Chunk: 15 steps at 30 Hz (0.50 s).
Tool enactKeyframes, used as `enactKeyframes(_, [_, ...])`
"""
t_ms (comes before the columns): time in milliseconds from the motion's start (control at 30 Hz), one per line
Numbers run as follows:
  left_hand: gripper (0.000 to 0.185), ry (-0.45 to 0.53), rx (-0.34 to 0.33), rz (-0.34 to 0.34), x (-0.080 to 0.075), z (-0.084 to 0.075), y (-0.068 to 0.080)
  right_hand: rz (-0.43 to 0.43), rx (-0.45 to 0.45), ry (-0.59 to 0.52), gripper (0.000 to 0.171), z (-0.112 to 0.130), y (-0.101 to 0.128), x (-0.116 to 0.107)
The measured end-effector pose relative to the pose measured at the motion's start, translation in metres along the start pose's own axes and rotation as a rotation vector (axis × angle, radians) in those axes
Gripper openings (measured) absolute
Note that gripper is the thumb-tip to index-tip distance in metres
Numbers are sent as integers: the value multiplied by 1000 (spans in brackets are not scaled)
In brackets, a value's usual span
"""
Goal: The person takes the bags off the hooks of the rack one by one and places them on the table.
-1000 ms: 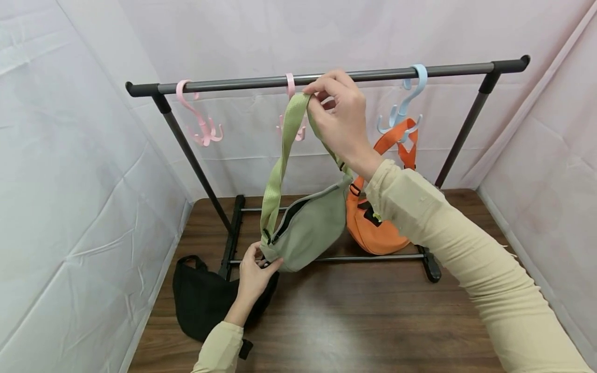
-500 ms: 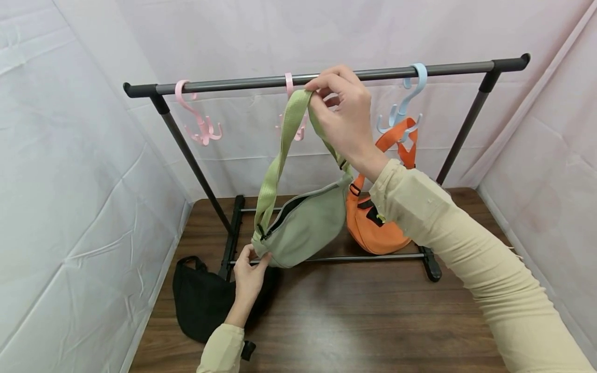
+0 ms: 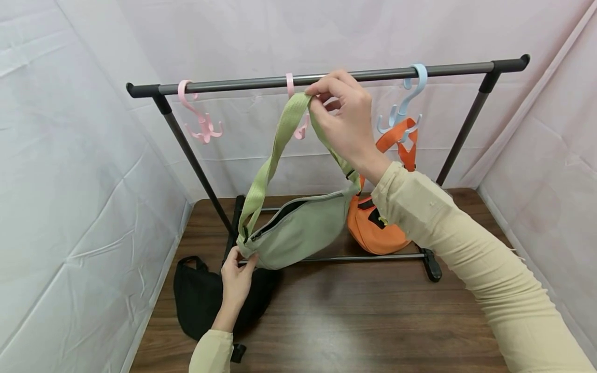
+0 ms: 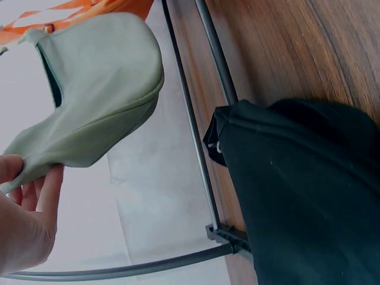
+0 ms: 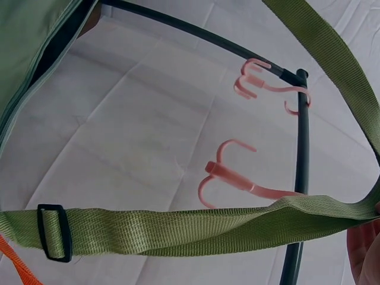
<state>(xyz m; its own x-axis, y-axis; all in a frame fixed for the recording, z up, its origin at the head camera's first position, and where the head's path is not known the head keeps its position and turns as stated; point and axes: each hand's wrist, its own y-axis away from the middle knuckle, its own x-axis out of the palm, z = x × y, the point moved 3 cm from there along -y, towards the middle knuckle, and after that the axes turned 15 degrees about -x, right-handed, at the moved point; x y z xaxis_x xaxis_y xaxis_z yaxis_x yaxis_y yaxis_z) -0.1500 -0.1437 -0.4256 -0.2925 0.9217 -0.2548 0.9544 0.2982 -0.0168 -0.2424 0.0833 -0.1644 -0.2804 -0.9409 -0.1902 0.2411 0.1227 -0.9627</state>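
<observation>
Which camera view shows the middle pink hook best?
The right wrist view: the middle pink hook shows whole, prongs clear, just above the green strap. In the head view the strap and right hand hide most of it. The left wrist view misses it.

I see white fabric sheeting (image 3: 84, 171) enclosing the space on the left, rear and right, creased and evenly lit. A dark wood-grain tabletop (image 3: 354, 321) runs below and forward of the grip points. On it stands a dark metal rack (image 3: 466, 129), its top rail level with the upper grip and its base bars beside the lower one.
</observation>
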Motion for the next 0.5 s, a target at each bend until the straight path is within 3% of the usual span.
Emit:
enactKeyframes(200, [13,-6,58,2,-11,-15,15,16,-4,28,18,0,2,-1])
enactKeyframes(500, [10,-35,195,7,-23,-20,31,90,26,43,19,-6,11,0])
